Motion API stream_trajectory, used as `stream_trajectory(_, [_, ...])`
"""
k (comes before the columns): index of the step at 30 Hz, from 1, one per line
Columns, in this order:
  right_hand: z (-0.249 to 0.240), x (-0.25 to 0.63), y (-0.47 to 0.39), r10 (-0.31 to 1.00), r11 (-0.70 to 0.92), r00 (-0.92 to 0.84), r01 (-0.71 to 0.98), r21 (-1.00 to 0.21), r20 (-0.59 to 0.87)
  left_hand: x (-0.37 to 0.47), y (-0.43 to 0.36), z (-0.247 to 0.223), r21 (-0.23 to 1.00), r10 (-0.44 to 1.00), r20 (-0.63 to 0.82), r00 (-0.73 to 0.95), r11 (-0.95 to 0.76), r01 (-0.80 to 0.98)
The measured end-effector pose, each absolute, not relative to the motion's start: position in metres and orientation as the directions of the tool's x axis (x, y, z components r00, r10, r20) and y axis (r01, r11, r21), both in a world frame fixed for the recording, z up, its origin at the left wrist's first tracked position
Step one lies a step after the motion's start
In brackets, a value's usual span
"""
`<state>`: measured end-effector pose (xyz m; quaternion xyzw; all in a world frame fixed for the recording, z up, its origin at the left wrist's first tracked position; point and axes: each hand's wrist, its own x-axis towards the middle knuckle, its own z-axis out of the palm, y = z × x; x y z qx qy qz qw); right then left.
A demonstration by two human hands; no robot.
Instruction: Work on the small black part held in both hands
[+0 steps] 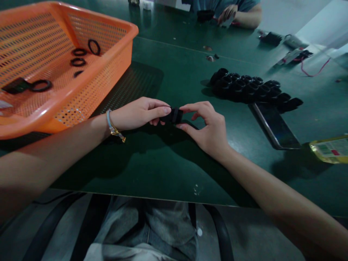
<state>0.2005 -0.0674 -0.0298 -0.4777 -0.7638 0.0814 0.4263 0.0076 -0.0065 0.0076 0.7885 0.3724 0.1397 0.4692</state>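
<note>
Between my two hands, just above the green table, is a small black cylindrical part (174,115). My left hand (146,111) is closed around its left end, thumb on top. The thumb and forefinger of my right hand (208,125) pinch its right end, with the other fingers curled. Finer detail of the part is too dark to make out. To the right, several similar black tubular parts (247,88) stand packed together in rows.
An orange plastic basket (108,78) at the left holds several black rings (78,62) and a black piece. Right of my hands lie a phone (276,127) and a yellow-edged packet (330,149). Across the green table (163,166), another person's hand (227,13) holds something pale.
</note>
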Motion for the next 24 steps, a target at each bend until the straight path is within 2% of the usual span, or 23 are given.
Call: stream_trajectory(24, [-0.0313, 0.2016, -0.0663, 0.818, 0.514, -0.174, 0.649, -0.561, 0.548, 0.0053, -0.0048, 0.0052, 0.831, 0.715, -0.123, 0.688, -0.304, 0.465])
